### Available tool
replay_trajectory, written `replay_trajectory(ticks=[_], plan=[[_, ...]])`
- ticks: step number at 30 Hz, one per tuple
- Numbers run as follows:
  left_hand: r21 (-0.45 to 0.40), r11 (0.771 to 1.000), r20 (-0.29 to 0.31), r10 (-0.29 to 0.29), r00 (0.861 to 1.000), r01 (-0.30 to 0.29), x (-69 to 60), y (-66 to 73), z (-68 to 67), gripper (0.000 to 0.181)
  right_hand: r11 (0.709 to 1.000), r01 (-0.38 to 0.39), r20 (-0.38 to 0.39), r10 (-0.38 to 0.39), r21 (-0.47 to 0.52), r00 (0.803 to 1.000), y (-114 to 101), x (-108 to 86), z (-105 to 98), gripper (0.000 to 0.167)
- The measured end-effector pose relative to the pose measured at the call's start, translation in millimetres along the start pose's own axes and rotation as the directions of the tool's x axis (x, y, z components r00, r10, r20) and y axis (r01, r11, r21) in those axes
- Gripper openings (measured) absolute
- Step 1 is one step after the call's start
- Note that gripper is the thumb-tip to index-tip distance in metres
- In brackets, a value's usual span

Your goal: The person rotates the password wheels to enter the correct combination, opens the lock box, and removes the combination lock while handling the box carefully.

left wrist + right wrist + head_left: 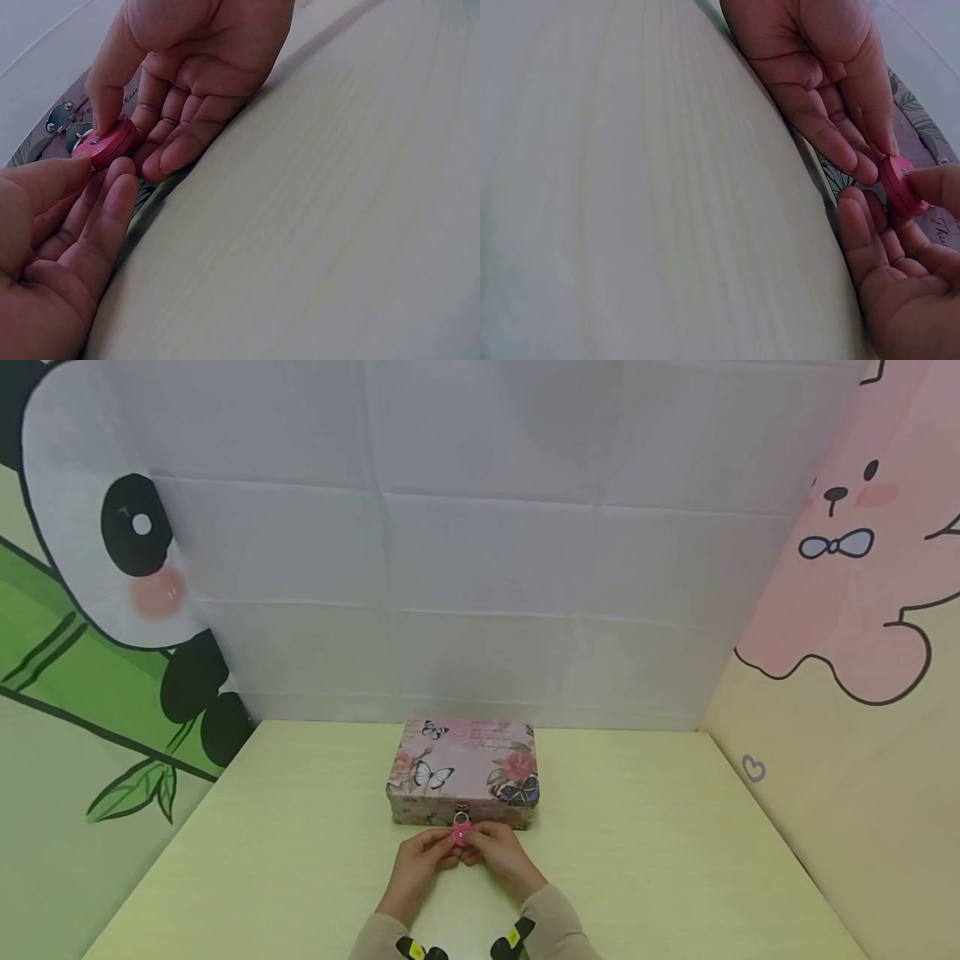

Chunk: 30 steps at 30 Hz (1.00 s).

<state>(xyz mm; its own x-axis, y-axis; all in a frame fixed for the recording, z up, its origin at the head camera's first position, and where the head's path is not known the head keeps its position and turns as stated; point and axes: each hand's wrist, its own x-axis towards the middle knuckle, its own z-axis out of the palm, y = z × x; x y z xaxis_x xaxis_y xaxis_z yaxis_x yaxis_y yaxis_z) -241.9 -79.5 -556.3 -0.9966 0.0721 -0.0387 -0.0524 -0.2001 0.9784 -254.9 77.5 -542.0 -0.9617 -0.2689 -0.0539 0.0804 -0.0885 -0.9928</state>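
A small pink padlock [461, 834] hangs by its metal shackle at the front clasp [66, 120] of a box [468, 760] with a flower and butterfly print. From the left side, my left hand [417, 867] pinches the padlock's edge between thumb and fingers. My right hand [508, 857] grips the other side, its thumb pressed on the padlock's face near a small dial. Both hands' remaining fingers curl loosely beneath it, in front of the box. The lid is down. Whether the shackle is locked cannot be told, as fingers partly cover the padlock.
The box stands on a pale yellow wooden-looking table [637, 843], near its back edge. Behind it rises a creased white sheet [480, 552]. Side panels carry a panda drawing [112, 568] on the left and a pink bear [840, 577] on the right.
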Motion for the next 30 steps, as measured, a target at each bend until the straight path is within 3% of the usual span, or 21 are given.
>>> replay_trajectory(ticks=[13,22,30], plan=[[0.012,1.0,-0.002,0.009,1.0,-0.009,1.5,0.6,0.4,0.027,1.0,0.006,0.014,-0.006,-0.012,1.0,-12.5,-6.6,1.9,0.022],[0.017,1.0,-0.009,0.0,1.0,0.001,1.7,0.5,0.8,0.026,0.997,-0.023,0.018,0.022,0.077,1.0,2.1,2.2,-3.1,0.03],[0.033,0.999,-0.025,-0.021,0.999,0.021,0.7,0.5,0.1,0.027,0.994,-0.034,0.001,0.034,0.103,0.999,2.9,-0.5,-2.6,0.022]])
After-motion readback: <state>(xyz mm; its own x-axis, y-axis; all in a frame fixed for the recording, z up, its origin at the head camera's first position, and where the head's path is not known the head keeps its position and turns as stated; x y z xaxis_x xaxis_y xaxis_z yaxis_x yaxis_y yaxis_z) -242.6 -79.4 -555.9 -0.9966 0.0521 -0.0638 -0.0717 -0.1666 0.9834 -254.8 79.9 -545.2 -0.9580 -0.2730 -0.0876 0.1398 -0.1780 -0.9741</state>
